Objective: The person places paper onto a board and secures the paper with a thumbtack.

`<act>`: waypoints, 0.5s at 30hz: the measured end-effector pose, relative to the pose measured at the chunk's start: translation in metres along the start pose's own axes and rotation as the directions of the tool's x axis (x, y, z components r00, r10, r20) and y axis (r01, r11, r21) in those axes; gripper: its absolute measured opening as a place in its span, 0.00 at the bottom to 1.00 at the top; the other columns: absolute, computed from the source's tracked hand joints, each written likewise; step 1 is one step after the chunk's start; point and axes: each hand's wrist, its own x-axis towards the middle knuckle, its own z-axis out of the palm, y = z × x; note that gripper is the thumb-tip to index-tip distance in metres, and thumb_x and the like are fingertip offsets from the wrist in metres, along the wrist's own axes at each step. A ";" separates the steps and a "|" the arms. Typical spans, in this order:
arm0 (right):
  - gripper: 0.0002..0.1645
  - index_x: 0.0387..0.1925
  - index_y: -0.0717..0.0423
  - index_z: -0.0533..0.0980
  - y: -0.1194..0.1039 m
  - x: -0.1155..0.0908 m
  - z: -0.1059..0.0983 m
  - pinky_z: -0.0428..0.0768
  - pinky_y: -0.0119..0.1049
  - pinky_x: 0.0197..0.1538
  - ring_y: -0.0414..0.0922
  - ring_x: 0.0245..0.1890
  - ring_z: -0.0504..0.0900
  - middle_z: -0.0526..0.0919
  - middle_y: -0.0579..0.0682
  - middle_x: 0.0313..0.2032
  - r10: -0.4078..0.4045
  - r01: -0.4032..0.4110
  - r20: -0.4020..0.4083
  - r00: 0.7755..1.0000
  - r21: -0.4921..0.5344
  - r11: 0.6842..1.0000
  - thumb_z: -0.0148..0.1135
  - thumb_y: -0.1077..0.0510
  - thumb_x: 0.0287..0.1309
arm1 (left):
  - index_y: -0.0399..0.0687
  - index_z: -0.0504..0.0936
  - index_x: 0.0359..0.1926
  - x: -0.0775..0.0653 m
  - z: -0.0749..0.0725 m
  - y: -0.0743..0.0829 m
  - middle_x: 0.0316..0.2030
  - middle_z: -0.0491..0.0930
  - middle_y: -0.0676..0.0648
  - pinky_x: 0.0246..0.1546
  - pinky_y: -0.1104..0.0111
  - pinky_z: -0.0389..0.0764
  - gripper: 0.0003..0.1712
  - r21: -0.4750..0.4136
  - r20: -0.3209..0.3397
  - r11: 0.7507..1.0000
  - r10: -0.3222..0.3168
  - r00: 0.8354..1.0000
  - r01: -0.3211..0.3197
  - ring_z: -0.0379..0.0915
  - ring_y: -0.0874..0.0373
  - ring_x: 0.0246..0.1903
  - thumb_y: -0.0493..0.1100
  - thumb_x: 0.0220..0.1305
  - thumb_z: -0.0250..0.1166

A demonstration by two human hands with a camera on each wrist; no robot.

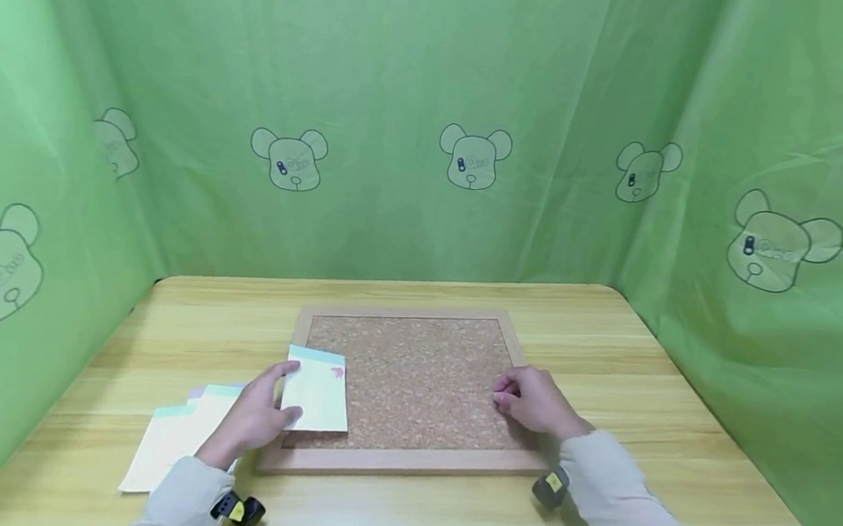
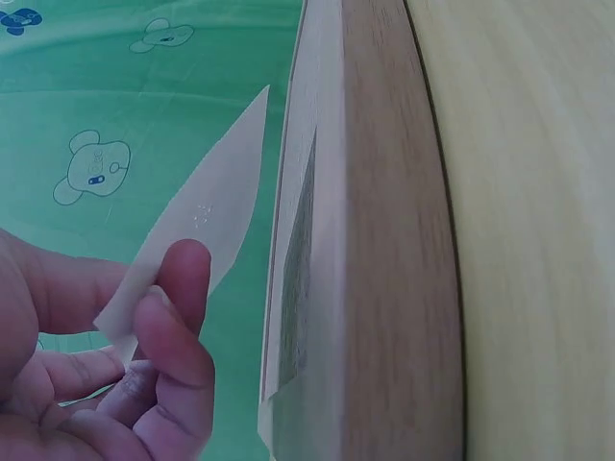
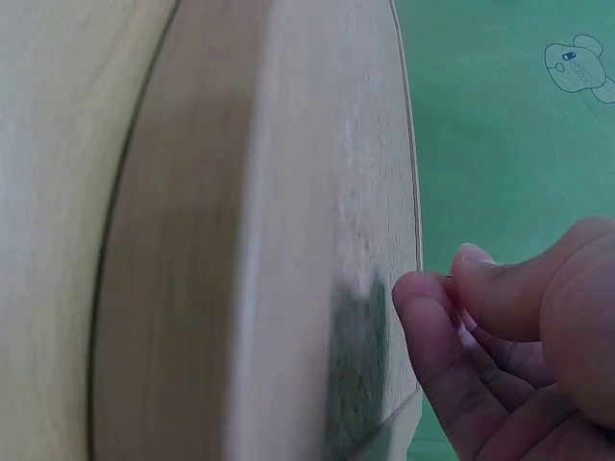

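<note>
A framed cork board (image 1: pixel 426 380) lies on the table. Over its left side my left hand (image 1: pixel 258 412) holds a white note sheet (image 1: pixel 319 396) with a blue top band and a small pink print. In the left wrist view the sheet (image 2: pixel 207 206) is bent, pinched between thumb and fingers, its far corner pointing up. Above the board's right part is my right hand (image 1: pixel 537 403), thumb and forefinger together. The right wrist view shows a thin tip, apparently of a pin (image 3: pixel 449 277), between them; the rest of it is hidden by the fingers.
More note sheets (image 1: pixel 168 445) overlap on the table left of the board, partly behind the left forearm. The wooden table (image 1: pixel 385 510) is bordered at the back and sides by green curtains (image 1: pixel 394 235) printed with bear heads.
</note>
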 end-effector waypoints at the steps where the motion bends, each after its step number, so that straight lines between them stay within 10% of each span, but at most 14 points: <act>1: 0.02 0.31 0.63 0.80 -0.001 0.000 0.001 0.78 0.32 0.31 0.39 0.25 0.77 0.80 0.43 0.22 -0.002 0.002 0.002 1.000 0.003 1.000 0.66 0.69 0.53 | 0.39 0.58 0.71 0.000 0.000 0.000 0.71 0.54 0.34 0.66 0.42 0.51 0.41 0.002 -0.002 1.000 0.003 1.000 -0.003 0.55 0.34 0.66 0.31 0.58 0.65; 7: 0.02 0.29 0.61 0.79 -0.006 0.002 0.003 0.77 0.32 0.30 0.39 0.25 0.76 0.79 0.44 0.23 -0.009 0.009 0.010 1.000 -0.004 1.000 0.66 0.68 0.55 | 0.40 0.60 0.71 0.002 0.006 0.003 0.71 0.55 0.34 0.66 0.41 0.52 0.41 0.005 0.001 1.000 -0.001 1.000 0.001 0.56 0.34 0.65 0.31 0.58 0.65; 10: 0.04 0.28 0.59 0.79 -0.009 0.002 0.004 0.77 0.32 0.29 0.39 0.24 0.75 0.78 0.44 0.22 -0.023 0.023 0.012 1.000 -0.010 1.000 0.65 0.69 0.55 | 0.40 0.61 0.70 0.001 0.010 0.004 0.70 0.56 0.33 0.59 0.44 0.67 0.41 -0.002 -0.001 1.000 -0.009 1.000 0.009 0.76 0.40 0.41 0.31 0.57 0.66; 15: 0.04 0.28 0.59 0.79 -0.014 0.005 0.009 0.77 0.32 0.30 0.39 0.24 0.75 0.78 0.44 0.22 -0.038 0.038 0.018 0.999 -0.009 0.999 0.65 0.68 0.55 | 0.40 0.60 0.71 0.000 0.015 0.005 0.68 0.57 0.30 0.25 0.62 0.79 0.41 -0.046 0.015 0.998 -0.032 0.999 0.033 0.71 0.55 0.15 0.28 0.57 0.65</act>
